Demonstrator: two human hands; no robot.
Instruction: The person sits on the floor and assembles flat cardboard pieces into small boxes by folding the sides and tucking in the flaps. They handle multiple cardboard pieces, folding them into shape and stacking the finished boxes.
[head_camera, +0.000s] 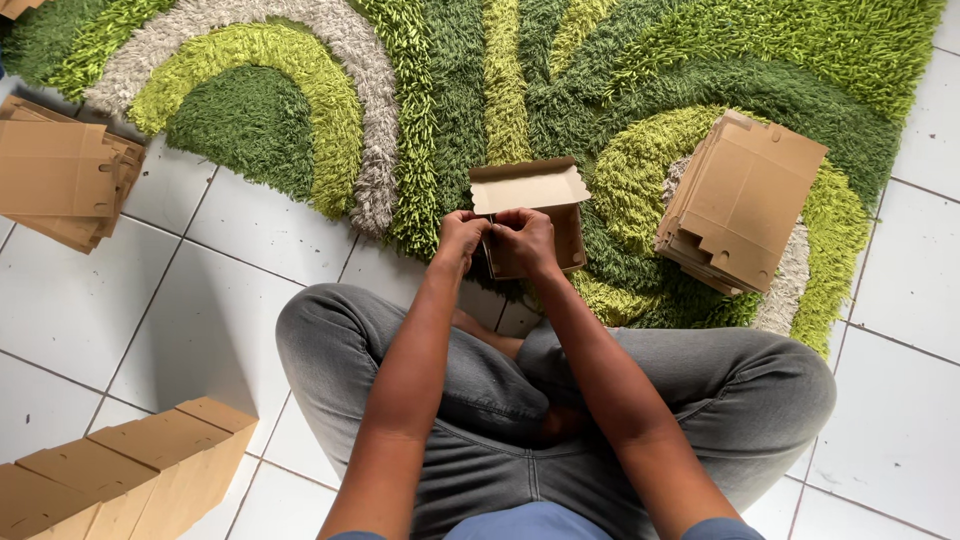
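Both hands meet at the near rim of a small cardboard box (530, 215): my left hand (462, 238) and right hand (525, 240) are curled shut, pinching its near wall between fingers and thumbs, knuckles almost touching. That wall and whatever my fingertips do behind it are hidden by the hands themselves, so I cannot make out the fold there. My box sits at the near edge of the green shag rug (450, 90), just beyond my crossed legs in grey trousers (400, 350), its opening tipped toward me and its pale lid flap (528, 188) standing open on the far side; its long axis runs roughly left to right. My forearms reach forward and converge, elbows wide over my knees. On the rug's right part lies a stack of flat box blanks (745, 200); another flat stack (60, 175) rests on the white tile floor (200, 310) at the left, cut off by the frame. Folded boxes (120, 480) stand in a row at the near left corner, also cut off.
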